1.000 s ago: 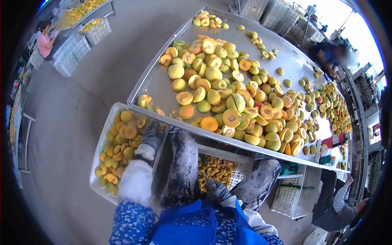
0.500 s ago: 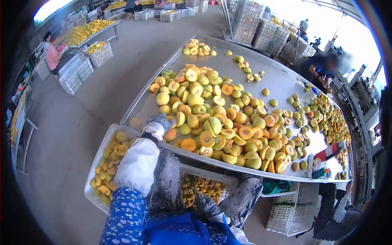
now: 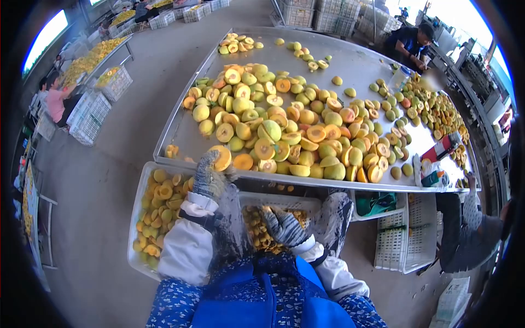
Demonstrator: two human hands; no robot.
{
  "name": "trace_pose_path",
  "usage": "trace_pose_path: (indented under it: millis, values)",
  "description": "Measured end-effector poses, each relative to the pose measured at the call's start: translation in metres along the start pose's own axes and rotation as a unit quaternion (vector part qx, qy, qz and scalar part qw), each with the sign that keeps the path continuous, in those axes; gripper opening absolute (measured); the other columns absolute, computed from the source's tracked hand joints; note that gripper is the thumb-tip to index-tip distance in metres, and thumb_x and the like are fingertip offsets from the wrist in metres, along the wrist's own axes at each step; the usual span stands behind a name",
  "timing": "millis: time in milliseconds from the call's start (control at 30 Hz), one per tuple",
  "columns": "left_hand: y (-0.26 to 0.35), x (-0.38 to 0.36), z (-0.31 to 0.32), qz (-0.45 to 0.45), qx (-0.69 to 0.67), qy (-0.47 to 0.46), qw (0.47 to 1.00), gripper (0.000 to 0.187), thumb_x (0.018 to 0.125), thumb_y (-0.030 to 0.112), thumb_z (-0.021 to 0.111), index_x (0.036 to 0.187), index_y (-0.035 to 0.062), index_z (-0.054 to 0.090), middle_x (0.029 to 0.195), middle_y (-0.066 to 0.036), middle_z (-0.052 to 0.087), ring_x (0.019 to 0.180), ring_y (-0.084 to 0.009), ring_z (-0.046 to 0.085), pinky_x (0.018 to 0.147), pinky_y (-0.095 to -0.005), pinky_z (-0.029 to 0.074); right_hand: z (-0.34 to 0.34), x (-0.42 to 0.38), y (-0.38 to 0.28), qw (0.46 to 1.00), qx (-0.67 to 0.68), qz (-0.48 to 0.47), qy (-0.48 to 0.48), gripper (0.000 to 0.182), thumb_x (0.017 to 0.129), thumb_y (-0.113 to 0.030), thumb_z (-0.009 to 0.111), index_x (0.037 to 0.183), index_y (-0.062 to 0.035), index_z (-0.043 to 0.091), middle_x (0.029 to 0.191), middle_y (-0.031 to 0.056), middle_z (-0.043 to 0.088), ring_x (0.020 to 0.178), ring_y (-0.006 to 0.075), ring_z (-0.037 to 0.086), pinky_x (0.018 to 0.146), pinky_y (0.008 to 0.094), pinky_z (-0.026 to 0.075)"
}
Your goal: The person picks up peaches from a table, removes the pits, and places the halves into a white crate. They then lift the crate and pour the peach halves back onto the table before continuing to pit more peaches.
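- Currently your two gloved hands are apart: the left hand is clasped around a fruit half at the near edge of the tabletop.
- Your grip seems to sit on the underside and rim, which leaves the orange cut face turned up and in sight.
- Your right hand hangs over the low crate between your legs, its fingers bent; you cannot tell from here whether they grip anything.
- That crate carries small yellow-brown pieces, and its place in your lap's shadow probably keeps it within easy reach.
- The side crate, full of fruit, stands beside your left leg, likely placed there to suit your left arm.
- The fruit pile spreads over the middle of the tabletop, whole-looking and cut ones mixed, just beyond your left hand.
- Your left leg stands between the two crates, and the raised metal edge partly overhangs the low one.
- To the right, a red bottle and a green bottle take up the near corner; a co-worker sits at the far side.
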State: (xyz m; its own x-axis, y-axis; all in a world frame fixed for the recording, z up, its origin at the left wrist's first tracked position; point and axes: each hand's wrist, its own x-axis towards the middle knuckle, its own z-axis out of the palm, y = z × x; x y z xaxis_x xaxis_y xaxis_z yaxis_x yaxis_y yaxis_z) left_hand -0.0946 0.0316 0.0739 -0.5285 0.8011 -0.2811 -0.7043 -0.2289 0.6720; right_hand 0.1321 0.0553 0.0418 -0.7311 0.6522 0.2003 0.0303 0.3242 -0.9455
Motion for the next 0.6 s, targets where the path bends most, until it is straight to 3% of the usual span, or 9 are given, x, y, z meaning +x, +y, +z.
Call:
trace_pose_path:
  millis: [33,67,133,233,300,400,500,567,600]
  values:
    - [-0.007,-0.012,0.006,-0.03,-0.025,0.022,0.999,0.047,0.079,0.041,0.055,0.106,0.0024,0.052,0.083,-0.013,0.058,0.062,-0.0263,0.058,0.051,-0.0378,0.05,0.0,0.005,0.0,0.999,-0.034,-0.038,0.009,0.024,0.09,-0.021,0.046,0.099,-0.0013,0.055,0.08,0.0228,0.06,0.075,0.04,0.059,0.063,0.0429,0.047]
    - [-0.012,-0.02,0.009,-0.037,-0.022,0.025,0.999,0.047,0.079,0.041,0.055,0.106,0.0024,0.052,0.083,-0.013,0.058,0.062,-0.0263,0.058,0.051,-0.0378,0.05,0.001,0.007,0.001,0.996,-0.082,-0.046,-0.009,0.025,0.089,-0.023,0.046,0.102,-0.0025,0.053,0.079,0.0251,0.059,0.075,0.0418,0.058,0.061,0.0466,0.046]
    - [-0.022,-0.029,0.012,-0.096,-0.093,0.008,0.991,0.058,0.081,0.053,0.05,0.108,0.0018,0.049,0.096,-0.017,0.057,0.08,-0.0279,0.057,0.065,-0.0366,0.051,0.004,0.01,-0.006,0.992,-0.122,-0.029,0.006,0.029,0.089,-0.029,0.046,0.102,-0.005,0.052,0.071,0.0235,0.059,0.066,0.0408,0.058,0.056,0.0482,0.046]
    - [-0.045,-0.03,0.003,-0.082,-0.085,-0.016,0.993,0.065,0.08,0.058,0.049,0.108,0.0001,0.047,0.096,-0.017,0.056,0.084,-0.0293,0.057,0.07,-0.0382,0.051,0.008,0.014,-0.009,0.987,-0.158,0.015,0.013,0.031,0.089,-0.034,0.045,0.101,-0.0067,0.053,0.065,0.0225,0.059,0.062,0.0404,0.058,0.055,0.049,0.045]
    - [-0.055,-0.033,-0.004,-0.073,-0.091,-0.015,0.993,0.055,0.084,0.049,0.05,0.108,-0.0009,0.046,0.096,-0.014,0.055,0.082,-0.0267,0.056,0.071,-0.0383,0.052,0.008,0.015,-0.012,0.986,-0.156,0.055,-0.011,0.032,0.091,-0.029,0.043,0.107,-0.0035,0.053,0.082,0.0232,0.06,0.074,0.0404,0.059,0.059,0.0461,0.046]
    - [-0.083,-0.019,-0.042,0.078,0.196,-0.04,0.977,0.041,0.088,0.036,0.047,0.108,0.0001,0.046,0.095,-0.01,0.054,0.081,-0.0215,0.056,0.071,-0.033,0.051,0.011,0.018,-0.016,0.982,-0.169,0.086,0.017,0.037,0.091,-0.036,0.041,0.11,-0.0066,0.052,0.074,0.0245,0.059,0.07,0.0411,0.059,0.059,0.0486,0.046]
    - [-0.101,-0.008,-0.068,0.225,0.459,-0.065,0.857,0.027,0.092,0.023,0.043,0.108,0.001,0.045,0.095,-0.007,0.053,0.08,-0.0162,0.055,0.071,-0.0276,0.05,0.014,0.021,-0.008,0.979,-0.163,0.119,0.017,0.046,0.09,-0.042,0.037,0.116,-0.0063,0.05,0.073,0.0264,0.059,0.07,0.0417,0.059,0.064,0.0495,0.045]
    - [-0.092,-0.023,-0.045,0.23,0.448,-0.061,0.862,0.024,0.092,0.02,0.043,0.106,0.0018,0.046,0.095,-0.007,0.054,0.082,-0.0161,0.055,0.073,-0.0277,0.049,0.02,0.021,-0.002,0.973,-0.176,0.149,0.0,0.049,0.09,-0.043,0.036,0.116,-0.0043,0.05,0.074,0.0263,0.06,0.071,0.0418,0.059,0.065,0.0496,0.045]
    - [-0.086,-0.036,-0.026,0.234,0.434,-0.056,0.868,0.02,0.091,0.017,0.043,0.105,0.0025,0.047,0.096,-0.007,0.054,0.083,-0.016,0.055,0.074,-0.0278,0.048,0.025,0.017,0.004,0.973,-0.193,0.122,0.025,0.039,0.092,-0.036,0.037,0.105,-0.0021,0.051,0.072,0.0248,0.058,0.066,0.0433,0.056,0.057,0.0501,0.043]
